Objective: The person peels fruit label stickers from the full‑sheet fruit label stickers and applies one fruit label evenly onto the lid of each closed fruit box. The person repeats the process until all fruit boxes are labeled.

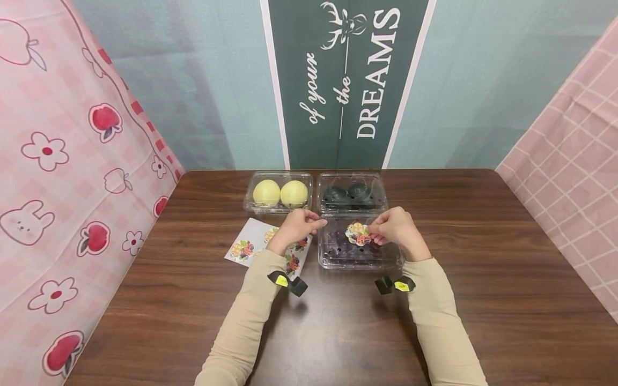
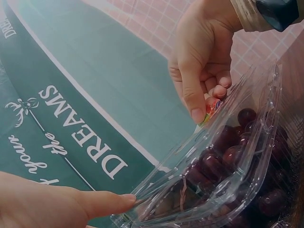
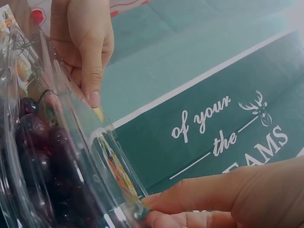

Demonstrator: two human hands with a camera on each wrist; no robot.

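Note:
My right hand (image 1: 396, 225) pinches the edge of a fruit-print sticker (image 1: 357, 234) between thumb and fingertips. The sticker lies right at the lid of a clear plastic box of dark grapes (image 1: 338, 254); the right wrist view shows its colourful strip (image 3: 118, 171) along the lid. Straight fingers of my left hand (image 1: 298, 228) touch the box's far left corner, and in the left wrist view the thumb (image 2: 111, 202) rests there. Beneath the left hand and wrist is a white sheet of fruit stickers (image 1: 246, 236), partly hidden.
Behind stand a clear box with two pale yellow round fruits (image 1: 280, 193) and another with dark round fruits (image 1: 350, 193). All are on a brown wooden table (image 1: 483, 257). A green printed cloth (image 1: 338, 150) hangs at its back edge, with pink cloths at both sides.

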